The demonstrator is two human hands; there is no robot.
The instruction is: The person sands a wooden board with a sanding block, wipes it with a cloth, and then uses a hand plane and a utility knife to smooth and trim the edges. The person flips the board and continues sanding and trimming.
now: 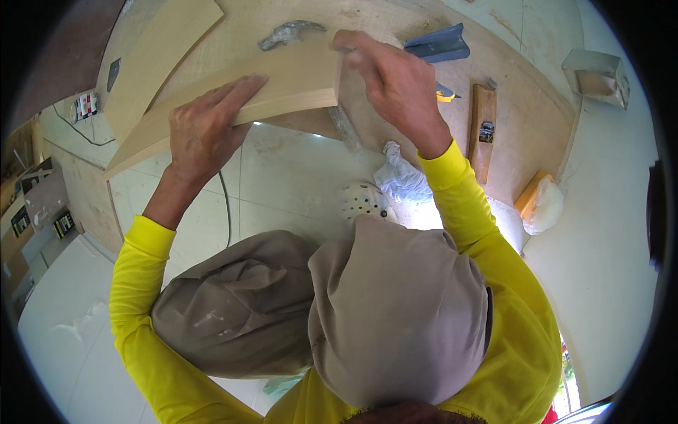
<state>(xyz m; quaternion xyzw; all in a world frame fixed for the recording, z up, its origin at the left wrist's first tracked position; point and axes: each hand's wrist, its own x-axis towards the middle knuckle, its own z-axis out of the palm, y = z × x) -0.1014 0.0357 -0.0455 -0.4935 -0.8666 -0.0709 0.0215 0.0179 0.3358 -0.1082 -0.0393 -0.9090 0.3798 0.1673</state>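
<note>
A long, pale wooden board (289,78) is raised at a slant in front of me, its layered edge toward me. My left hand (208,126) is closed over its nearer long edge, fingers lying across the broad face. At the board's right end, my right hand (399,81) is bent with its fingers drawn together, the tips touching the far corner. Those fingertips are slightly blurred, and whatever they may pinch is too small to make out. Just beyond the board lies a claw hammer head (289,33); a worn grey-white bar (345,128) shows below the board's right end.
On the brown work panel (526,134) to the right lie a dark angled metal piece (438,44), a yellow cutter (445,93) and a wooden hand plane (483,131). A crumpled whitish cloth (402,173) is near my perforated shoe (367,200). Another board (159,56) leans far left.
</note>
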